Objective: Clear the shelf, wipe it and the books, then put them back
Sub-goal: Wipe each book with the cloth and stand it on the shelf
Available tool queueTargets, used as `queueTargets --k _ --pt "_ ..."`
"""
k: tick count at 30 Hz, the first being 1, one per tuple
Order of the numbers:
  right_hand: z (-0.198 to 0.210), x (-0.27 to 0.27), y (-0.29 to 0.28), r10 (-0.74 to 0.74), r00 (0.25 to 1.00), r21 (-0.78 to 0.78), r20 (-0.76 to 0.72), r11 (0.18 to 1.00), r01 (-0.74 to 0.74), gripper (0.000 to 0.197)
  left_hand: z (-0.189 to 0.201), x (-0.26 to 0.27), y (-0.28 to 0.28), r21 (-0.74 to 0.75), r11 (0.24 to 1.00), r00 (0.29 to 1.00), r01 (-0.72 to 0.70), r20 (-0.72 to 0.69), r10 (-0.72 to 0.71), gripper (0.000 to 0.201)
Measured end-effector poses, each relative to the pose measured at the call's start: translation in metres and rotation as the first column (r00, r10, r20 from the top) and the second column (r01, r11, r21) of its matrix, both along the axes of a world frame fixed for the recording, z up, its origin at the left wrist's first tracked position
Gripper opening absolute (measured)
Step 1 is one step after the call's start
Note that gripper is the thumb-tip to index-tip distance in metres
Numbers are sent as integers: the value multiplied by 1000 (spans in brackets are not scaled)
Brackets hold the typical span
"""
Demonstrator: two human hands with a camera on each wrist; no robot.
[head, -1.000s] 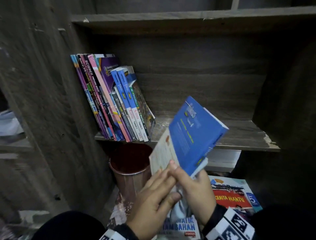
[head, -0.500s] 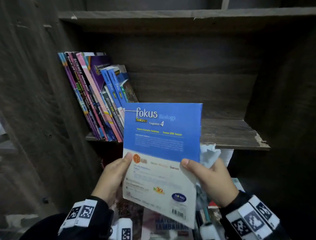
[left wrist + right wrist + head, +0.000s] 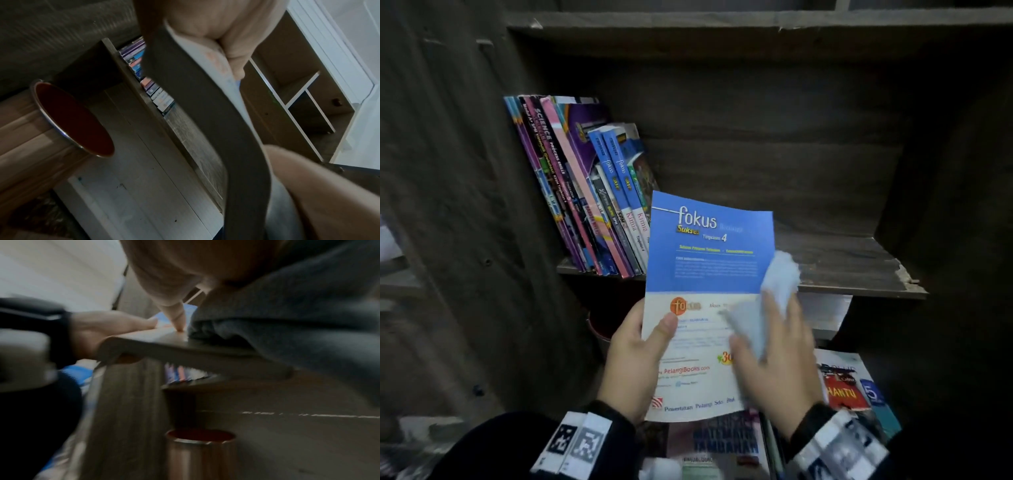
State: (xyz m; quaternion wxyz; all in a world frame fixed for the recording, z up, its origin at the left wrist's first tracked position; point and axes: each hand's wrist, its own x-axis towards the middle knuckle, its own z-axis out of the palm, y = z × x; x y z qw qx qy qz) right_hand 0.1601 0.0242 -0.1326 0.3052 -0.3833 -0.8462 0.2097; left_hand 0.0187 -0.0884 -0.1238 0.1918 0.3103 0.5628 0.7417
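Note:
A thin blue and white "fokus" book (image 3: 702, 274) is held upright in front of the dark wooden shelf (image 3: 852, 270). My left hand (image 3: 640, 346) grips its lower left edge, thumb on the cover; the left wrist view shows the book (image 3: 205, 113) edge-on between thumb and fingers. My right hand (image 3: 774, 363) holds a pale cloth (image 3: 774, 291) and presses it on the cover's right side. In the right wrist view the cloth (image 3: 298, 324) lies on the book (image 3: 164, 344). Several books (image 3: 585, 192) lean at the shelf's left end.
A copper-coloured bin (image 3: 68, 120) with a red inside stands under the shelf at the left, also in the right wrist view (image 3: 199, 454). More books (image 3: 849, 387) lie in a pile below my hands. A white stack (image 3: 825, 311) sits under the shelf at the right.
The book was turned from edge-on to face me, then shifted up and right. My right hand moved from the book's right edge onto the cover with the cloth.

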Motion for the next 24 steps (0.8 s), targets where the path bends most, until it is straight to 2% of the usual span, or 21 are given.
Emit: queueTargets --k 2,4,5,6,7,9,11,13,14,15,17,19,21,22,24 --pt "-13 -4 -29 181 967 160 179 965 -210 72 1 1 0 39 998 999 -46 14 45 20" --pt "-27 -8 -44 378 895 342 237 830 -441 55 0 1 -2 72 997 997 -28 73 22 26" --pt "-29 -10 -43 438 862 401 255 763 -507 49 -1 3 -3 82 997 994 1 105 -9 27" --pt "-29 -13 -35 459 850 434 258 731 -527 47 -3 6 -4 83 996 994 17 106 -26 25" --pt "-25 -15 -23 448 861 426 240 748 -508 46 -6 8 -5 70 997 998 14 66 -19 22" --pt "-17 -16 2 328 941 396 80 856 -332 49 -13 14 -6 42 998 998 45 -46 -43 25" --pt "-11 -15 25 133 987 249 -91 963 -106 51 -17 20 -6 18 993 988 120 -99 -118 33" --pt "-13 -15 28 3 990 119 -140 993 14 51 -19 25 -5 8 986 979 166 -124 -164 31" --pt "-15 -16 20 24 992 125 -122 992 -8 49 -21 26 -5 4 985 977 175 -127 -173 30" --pt "-19 -18 7 109 990 166 -92 982 -92 47 -21 27 -5 -3 985 976 173 -135 -172 29" --pt "-28 -21 -18 326 945 247 -26 918 -310 52 -21 24 -6 -24 986 975 166 -147 -168 32" --pt "-31 -21 -17 416 909 326 22 857 -400 53 -20 20 -9 -37 986 976 163 -142 -166 36" --pt "-25 -23 5 363 932 385 16 858 -341 51 -18 17 -12 -28 982 974 188 -127 -190 33" --pt "-22 -24 20 303 952 375 -41 888 -267 51 -17 17 -13 -25 978 972 205 -111 -206 32" --pt "-15 -21 43 108 977 191 -182 979 -73 51 -14 19 -15 -28 971 967 238 -90 -239 30"
